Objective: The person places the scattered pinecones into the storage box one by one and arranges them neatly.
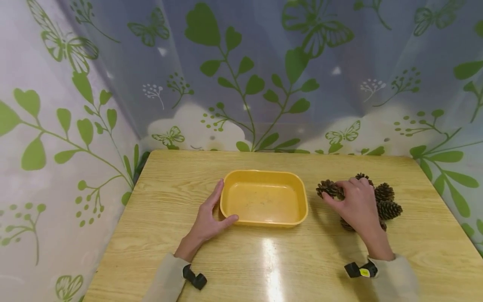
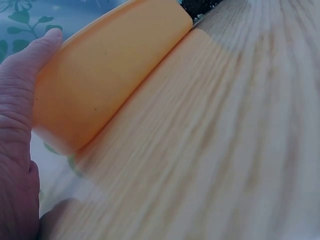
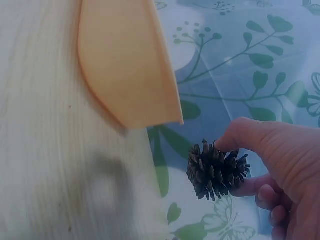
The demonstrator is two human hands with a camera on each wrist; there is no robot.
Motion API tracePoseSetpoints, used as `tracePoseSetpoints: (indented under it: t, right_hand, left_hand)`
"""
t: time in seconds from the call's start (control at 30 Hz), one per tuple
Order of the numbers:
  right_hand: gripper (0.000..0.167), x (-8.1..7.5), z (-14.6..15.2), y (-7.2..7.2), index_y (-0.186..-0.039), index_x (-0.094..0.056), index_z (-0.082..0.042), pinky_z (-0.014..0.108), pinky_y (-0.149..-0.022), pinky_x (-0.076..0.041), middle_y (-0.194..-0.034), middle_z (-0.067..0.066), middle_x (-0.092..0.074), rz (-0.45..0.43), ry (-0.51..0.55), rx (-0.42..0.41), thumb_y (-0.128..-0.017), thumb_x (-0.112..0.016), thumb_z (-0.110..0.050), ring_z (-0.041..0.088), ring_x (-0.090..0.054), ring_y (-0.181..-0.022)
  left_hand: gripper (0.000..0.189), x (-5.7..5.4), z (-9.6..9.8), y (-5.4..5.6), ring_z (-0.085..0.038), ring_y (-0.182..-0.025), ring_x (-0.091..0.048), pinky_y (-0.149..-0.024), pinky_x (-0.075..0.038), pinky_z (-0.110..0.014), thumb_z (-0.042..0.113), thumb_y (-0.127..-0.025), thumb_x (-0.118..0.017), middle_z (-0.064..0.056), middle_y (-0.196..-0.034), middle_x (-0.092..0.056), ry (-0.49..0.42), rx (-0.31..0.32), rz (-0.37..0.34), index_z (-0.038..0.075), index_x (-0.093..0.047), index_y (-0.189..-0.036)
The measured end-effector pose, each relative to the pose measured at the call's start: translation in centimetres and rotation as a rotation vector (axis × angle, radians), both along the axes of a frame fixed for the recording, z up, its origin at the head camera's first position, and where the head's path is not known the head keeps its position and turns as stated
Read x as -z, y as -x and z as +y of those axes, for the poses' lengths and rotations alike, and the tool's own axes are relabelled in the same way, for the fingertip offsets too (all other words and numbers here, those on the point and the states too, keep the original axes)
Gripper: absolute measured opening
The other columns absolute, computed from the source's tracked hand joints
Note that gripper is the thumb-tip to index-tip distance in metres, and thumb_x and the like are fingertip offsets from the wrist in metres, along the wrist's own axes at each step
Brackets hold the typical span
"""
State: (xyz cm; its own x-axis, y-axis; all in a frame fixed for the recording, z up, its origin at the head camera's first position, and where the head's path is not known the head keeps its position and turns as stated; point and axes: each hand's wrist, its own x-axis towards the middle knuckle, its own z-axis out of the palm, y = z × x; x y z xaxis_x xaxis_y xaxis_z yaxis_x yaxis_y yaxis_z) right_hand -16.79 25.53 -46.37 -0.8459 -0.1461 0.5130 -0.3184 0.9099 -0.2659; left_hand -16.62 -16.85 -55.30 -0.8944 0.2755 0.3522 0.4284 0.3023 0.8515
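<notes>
A yellow plastic basin [image 1: 264,221] stands on the table, with nothing in it. At its left end my left hand [image 1: 205,222] rests spread against the outside, fingers along the left wall and thumb at the front rim. In the left wrist view, the thumb [image 2: 42,50] lies against the basin's wall [image 2: 110,75]. To the right of the basin, my right hand [image 1: 358,205] pinches a brown pine cone [image 3: 212,170] between thumb and fingers, above the table. Several other pine cones [image 1: 388,209] lie around and partly beneath that hand.
The light wooden table [image 1: 166,184] meets a patterned curtain [image 1: 241,84] at the back, and another stretch of patterned cloth [image 1: 56,167] hangs at the left. The pine cones sit together on the table's right side.
</notes>
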Motion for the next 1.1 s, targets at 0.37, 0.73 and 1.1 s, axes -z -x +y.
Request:
tracePoseSetpoints:
  t: [0.37, 0.73, 1.1]
  right_hand:
    - [0.042, -0.9, -1.3, 0.5, -0.096, -0.077, 0.003, 0.053, -0.071, -0.040, -0.070, 0.010, -0.059, 0.030, 0.020, -0.017, -0.077, -0.090, -0.031, 0.034, -0.048, -0.073]
    - [0.042, -1.6, -2.7, 0.8, -0.098, -0.077, 0.004, 0.046, -0.068, -0.037, -0.066, 0.007, -0.053, 0.043, 0.031, -0.044, -0.078, -0.089, -0.031, 0.032, -0.046, -0.071]
    - [0.041, -1.9, -3.9, 1.6, -0.095, -0.077, 0.005, 0.045, -0.068, -0.037, -0.064, 0.005, -0.051, 0.071, 0.011, -0.091, -0.077, -0.089, -0.029, 0.031, -0.045, -0.067]
  left_hand:
    - [0.109, -0.7, 0.5, -0.5, -0.024, -0.160, -0.016, -0.126, -0.017, -0.026, 0.027, -0.084, -0.090, -0.008, -0.174, -0.019, -0.017, 0.002, -0.024, 0.012, -0.022, -0.168]
    - [0.105, 0.1, 0.3, -0.2, -0.023, -0.160, -0.018, -0.127, -0.017, -0.027, 0.024, -0.085, -0.087, -0.002, -0.173, -0.021, -0.023, 0.009, -0.016, 0.017, -0.023, -0.168]
    - [0.099, -2.9, 0.7, -1.2, -0.037, -0.159, -0.019, -0.125, -0.015, -0.021, 0.008, -0.084, -0.084, -0.023, -0.170, -0.023, -0.030, 0.016, -0.041, -0.005, -0.025, -0.163]
